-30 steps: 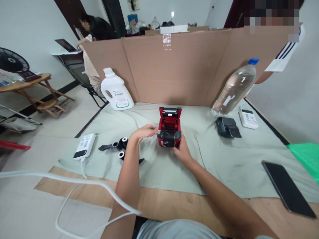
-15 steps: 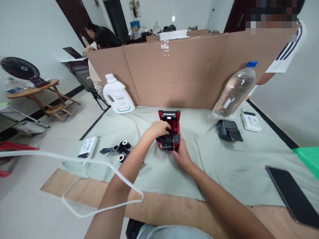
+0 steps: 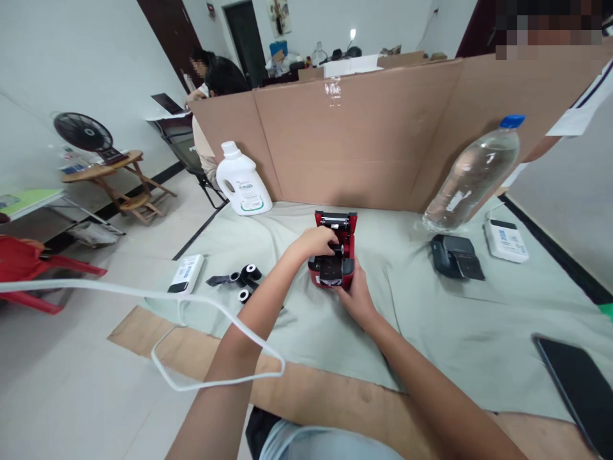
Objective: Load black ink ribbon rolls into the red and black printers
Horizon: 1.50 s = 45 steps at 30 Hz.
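Note:
A small red and black printer (image 3: 353,246) stands on the cloth with its lid (image 3: 336,221) raised. My left hand (image 3: 316,243) reaches into its open bay from the left, fingers bent round a black roll (image 3: 340,250) that is mostly hidden beneath them. A dark strip (image 3: 331,271) hangs over the printer's front. My right hand (image 3: 357,294) grips the printer's right side and lower front edge, the fingers partly hidden behind it. Left of my forearm lie several black rolls (image 3: 251,273) with white cores, one with a loose tail.
A cardboard panel (image 3: 345,147) stands behind, with a white jug (image 3: 244,182) and a tilted water bottle (image 3: 472,176) against it. A black printer (image 3: 454,257), white boxes (image 3: 186,273) and a phone (image 3: 577,383) lie around. A white cable (image 3: 225,306) loops at left. People sit beyond the panel.
The whole view has turned left, so things sit further right in the picture. My left fingers have shifted slightly, and more of the roll's end shows. My right hand keeps its grip.

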Tool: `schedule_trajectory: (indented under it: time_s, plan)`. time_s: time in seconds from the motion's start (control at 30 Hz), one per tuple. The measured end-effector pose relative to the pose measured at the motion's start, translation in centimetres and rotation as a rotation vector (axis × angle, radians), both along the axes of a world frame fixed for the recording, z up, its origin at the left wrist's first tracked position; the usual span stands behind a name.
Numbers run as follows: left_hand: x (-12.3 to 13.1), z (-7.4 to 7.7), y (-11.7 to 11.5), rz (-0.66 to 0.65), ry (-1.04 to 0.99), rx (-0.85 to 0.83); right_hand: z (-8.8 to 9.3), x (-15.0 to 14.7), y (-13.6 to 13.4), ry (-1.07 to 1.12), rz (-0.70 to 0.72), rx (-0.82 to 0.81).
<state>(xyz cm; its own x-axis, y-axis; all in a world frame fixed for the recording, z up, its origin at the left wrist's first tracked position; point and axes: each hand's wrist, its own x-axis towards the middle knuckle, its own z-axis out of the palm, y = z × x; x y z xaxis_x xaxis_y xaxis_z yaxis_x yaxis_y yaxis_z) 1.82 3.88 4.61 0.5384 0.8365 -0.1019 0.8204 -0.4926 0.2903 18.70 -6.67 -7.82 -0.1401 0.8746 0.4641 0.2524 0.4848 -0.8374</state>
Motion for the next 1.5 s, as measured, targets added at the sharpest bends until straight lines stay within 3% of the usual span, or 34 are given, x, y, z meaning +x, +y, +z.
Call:
schedule_trajectory:
  time_s: [0.07,0.17,0.33,0.47,0.6,0.77,0.9,0.97,1.03,1.1,1.17,1.23,1.33,1.4,1.5]
  plan:
    - [-1.4,0.7,-1.0,0.030,-0.181,0.034,0.1,0.0,0.0,0.004,-0.010,-0.014]
    - [-4.5,1.4,-3.1,0.201,-0.467,0.046,0.3,0.0,0.1,0.014,-0.010,-0.029]
    - [-12.6,1.7,-6.2,0.549,-0.777,0.117,0.1,-0.2,0.2,0.043,-0.008,-0.025]
    - [-19.5,0.6,-7.2,0.784,-0.654,0.231,-0.2,-0.3,0.4,0.028,-0.034,-0.033]
    - [-23.3,-1.8,-6.9,0.862,-0.381,0.182,-0.4,-0.3,0.6,-0.003,-0.051,-0.045]
    - [-24.2,-5.2,-6.6,0.899,-0.327,0.046,-0.5,-0.3,0.7,-0.020,-0.059,-0.035]
    - [-24.3,-6.5,-6.9,0.855,-0.346,-0.025,-0.4,-0.2,0.6,-0.006,-0.037,-0.023]
    - [-24.5,-6.3,-7.4,0.856,-0.334,0.066,-0.4,-0.2,0.6,-0.011,-0.046,-0.032]
    - [-24.6,-5.8,-8.5,0.884,-0.333,0.263,-0.4,-0.2,0.6,-0.020,-0.056,-0.038]
    - [-24.6,-5.2,-10.6,0.917,-0.380,0.455,-0.4,-0.3,0.6,-0.016,-0.048,-0.034]
    - [-24.2,-4.8,-13.4,0.927,-0.444,0.517,-0.4,-0.3,0.6,-0.011,-0.036,-0.033]
    - [-23.6,-4.9,-16.4,0.874,-0.471,0.396,-0.3,-0.3,0.5,-0.019,-0.048,-0.040]
    - [-22.0,-6.2,-19.7,0.741,-0.439,0.086,-0.3,-0.3,0.5,-0.021,-0.054,-0.042]
    - [-20.8,-7.3,-20.7,0.734,-0.424,-0.014,-0.2,-0.4,0.6,-0.008,-0.034,-0.036]
    - [-19.2,-8.2,-20.5,0.792,-0.473,-0.001,-0.1,-0.4,0.6,-0.008,-0.041,-0.025]
